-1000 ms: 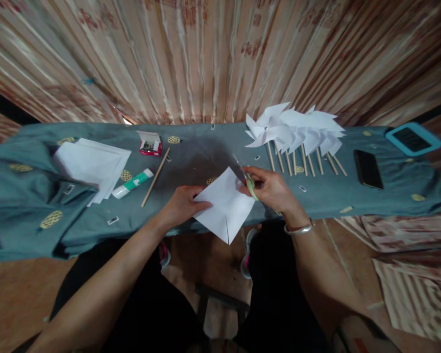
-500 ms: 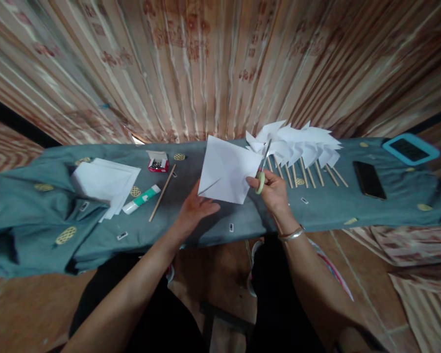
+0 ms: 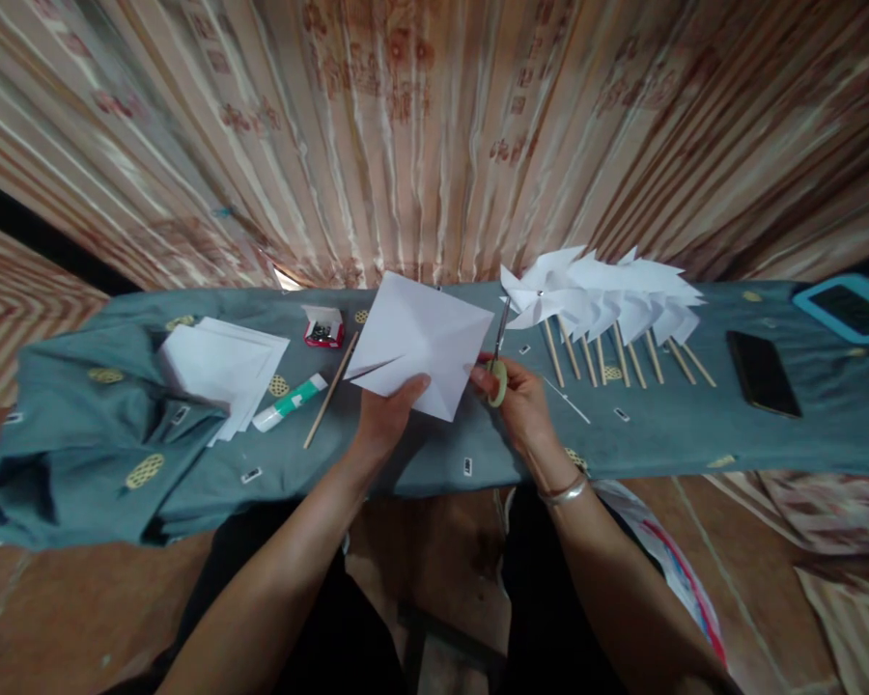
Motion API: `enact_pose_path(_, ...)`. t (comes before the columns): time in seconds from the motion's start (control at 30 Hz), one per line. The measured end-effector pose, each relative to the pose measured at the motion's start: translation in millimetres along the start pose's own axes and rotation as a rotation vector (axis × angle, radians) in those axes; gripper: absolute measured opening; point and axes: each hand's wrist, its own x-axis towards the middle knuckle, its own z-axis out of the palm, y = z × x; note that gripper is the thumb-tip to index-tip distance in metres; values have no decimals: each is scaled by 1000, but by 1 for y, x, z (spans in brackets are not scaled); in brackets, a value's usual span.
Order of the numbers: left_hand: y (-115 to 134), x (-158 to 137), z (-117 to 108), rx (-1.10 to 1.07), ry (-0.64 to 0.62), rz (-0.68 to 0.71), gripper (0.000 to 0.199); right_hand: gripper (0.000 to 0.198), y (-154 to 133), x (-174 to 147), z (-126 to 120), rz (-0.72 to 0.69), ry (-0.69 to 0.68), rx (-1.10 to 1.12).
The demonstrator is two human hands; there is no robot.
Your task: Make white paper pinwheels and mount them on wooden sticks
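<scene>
My left hand (image 3: 385, 417) grips a white square sheet of paper (image 3: 434, 333) by its near edge, thumb on top and the other fingers hidden beneath. A slit runs inward from the sheet's left corner, and faint creases meet near its middle. In my right hand (image 3: 522, 410) is a pair of scissors (image 3: 499, 382) with pale green handles, the blades pointing away from me. The scissors are beside the sheet's right side; I cannot tell whether my right fingertips touch the paper. Past the blades lie several overlapping white paper pinwheels (image 3: 608, 294) on wooden sticks.
On the green tablecloth (image 3: 420, 468), a stack of white paper (image 3: 221, 372) lies at the left. Nearer are a glue stick (image 3: 290, 403), a loose wooden stick (image 3: 331, 391) and an open red box (image 3: 323, 331). A dark phone (image 3: 764, 375) and a blue-framed tablet (image 3: 854, 309) lie right.
The sheet has turned and shifted left, away from the scissors. My left thumb has moved from below the sheet onto its top. The view has shifted slightly.
</scene>
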Motion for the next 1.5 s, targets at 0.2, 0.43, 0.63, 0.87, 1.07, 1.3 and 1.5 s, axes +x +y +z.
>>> enact_pose_path(0.2,12,20,-12,78,80,127,33,52,9,-20,-9,79,-273,-131)
enact_pose_path(0.43,19,30,-22,118,114,91,35,51,13,-45,-16,226,-610,-308)
enact_pose_path(0.63,15,28,-23,145,58,69,33,47,8,-49,-13,246,-715,-450)
enact_pose_path(0.87,14,22,-16,167,37,115,26,51,12,-46,-8,270,-651,-368)
enact_pose_path(1.07,15,21,-14,184,50,142,24,54,16,-44,-9,274,-647,-317)
enact_pose_path(1.3,13,23,-15,186,48,158,25,57,17,-43,-11,278,-664,-319)
enact_pose_path(1.5,12,22,-15,188,36,137,24,56,16,-42,-11,292,-654,-331)
